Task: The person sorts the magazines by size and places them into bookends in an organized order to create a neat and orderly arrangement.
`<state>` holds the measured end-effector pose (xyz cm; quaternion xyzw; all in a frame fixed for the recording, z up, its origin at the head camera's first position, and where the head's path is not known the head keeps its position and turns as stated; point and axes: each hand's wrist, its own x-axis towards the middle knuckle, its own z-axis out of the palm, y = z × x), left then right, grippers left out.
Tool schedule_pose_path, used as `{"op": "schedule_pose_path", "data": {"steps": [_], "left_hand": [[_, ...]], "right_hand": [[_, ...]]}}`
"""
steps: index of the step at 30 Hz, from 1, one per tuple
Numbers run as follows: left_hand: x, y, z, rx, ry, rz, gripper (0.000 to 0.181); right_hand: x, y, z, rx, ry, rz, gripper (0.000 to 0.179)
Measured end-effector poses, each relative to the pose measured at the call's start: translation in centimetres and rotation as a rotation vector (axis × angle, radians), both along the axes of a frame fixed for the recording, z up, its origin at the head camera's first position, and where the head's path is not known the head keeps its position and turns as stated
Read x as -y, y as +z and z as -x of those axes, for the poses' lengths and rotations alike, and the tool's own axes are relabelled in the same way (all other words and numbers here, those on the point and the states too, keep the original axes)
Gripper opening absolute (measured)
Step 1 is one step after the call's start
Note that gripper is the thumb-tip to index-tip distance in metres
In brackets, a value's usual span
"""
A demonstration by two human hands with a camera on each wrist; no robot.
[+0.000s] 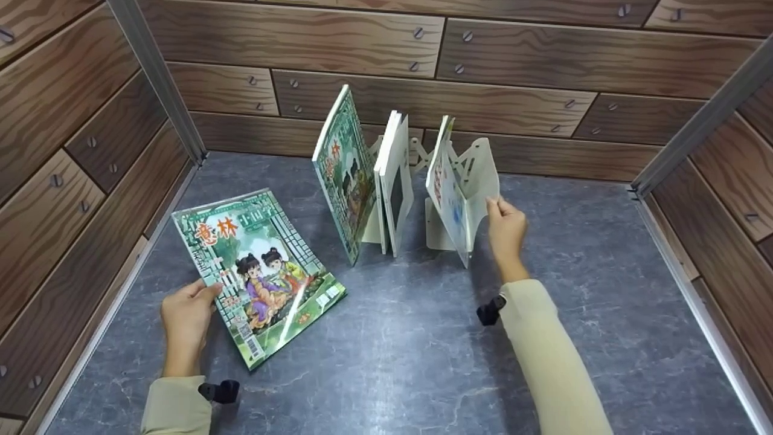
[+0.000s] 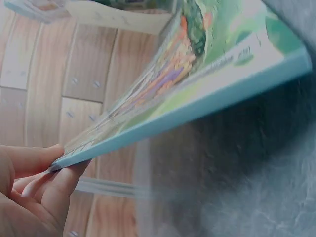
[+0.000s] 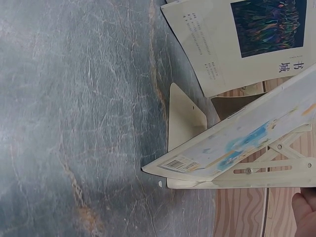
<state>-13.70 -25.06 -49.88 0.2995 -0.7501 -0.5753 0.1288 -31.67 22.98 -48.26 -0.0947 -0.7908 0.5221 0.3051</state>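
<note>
My left hand (image 1: 188,314) pinches the left edge of a green magazine (image 1: 275,293) with two cartoon children on its cover. In the left wrist view, thumb and fingers clamp the magazine's (image 2: 197,108) edge, and it tilts over the floor. My right hand (image 1: 507,232) pinches the front edge of the right end panel of a cream expanding bookend (image 1: 485,166). Against that panel leans a pale magazine (image 1: 448,193), its blue-patterned cover (image 3: 242,143) visible in the right wrist view. Another green magazine (image 1: 345,175) stands at the bookend's left end.
Thin white-covered books (image 1: 395,187) stand in the middle of the bookend; one shows a dark picture (image 3: 269,27). Grey marbled flooring (image 1: 386,350) lies beneath everything. Wood-patterned walls (image 1: 362,42) with metal corner strips (image 1: 160,84) enclose the back and sides.
</note>
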Motion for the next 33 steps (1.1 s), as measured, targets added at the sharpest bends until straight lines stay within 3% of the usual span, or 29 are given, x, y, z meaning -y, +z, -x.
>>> {"op": "schedule_pose_path", "data": {"steps": [6,12,20,25,28,33], "left_hand": [[-1.3,1.1,-1.2,-0.094,0.042,0.071,0.037],[-2.1,1.2,-2.4,-0.184,0.047,0.161,0.041],[-3.4,2.5,-4.0,-0.320,0.139,0.173,0.036],[-4.4,3.3,-4.6,-0.526,0.169,0.325,0.027],[-4.5,3.5,-5.0,-0.648,0.154,0.438,0.024],[-4.4,4.1,-5.8,-0.742,0.131,0.480,0.025]], "right_hand": [[0.1,0.1,0.0,0.002,-0.013,-0.004,0.016],[0.1,0.3,0.0,0.003,0.001,0.004,0.017],[0.0,0.2,0.1,0.004,0.024,0.009,0.017],[-0.1,0.2,0.2,-0.013,0.003,-0.002,0.017],[0.0,0.2,0.1,-0.015,0.007,-0.013,0.020],[0.1,0.1,0.0,-0.027,0.001,-0.018,0.020]]}}
